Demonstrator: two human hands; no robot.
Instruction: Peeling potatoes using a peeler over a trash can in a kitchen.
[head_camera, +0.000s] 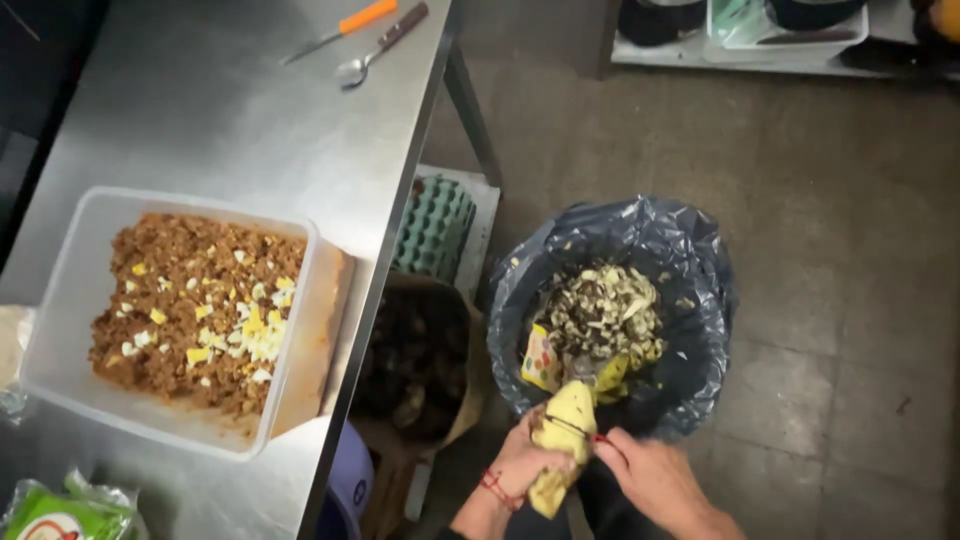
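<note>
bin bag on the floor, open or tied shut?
Open. The dark bin bag has its rim spread wide, with scraps visible inside. Both hands, left hand and right hand, hold a yellow packet at its edge.

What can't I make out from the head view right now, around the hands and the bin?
- Yellow bag: its contents, hidden by the left hand and right hand.
- Bin liner: everything beneath the scraps.
- Brown bag under the table: contents too dark.
- Green packet: cut off by the bottom edge.
</note>
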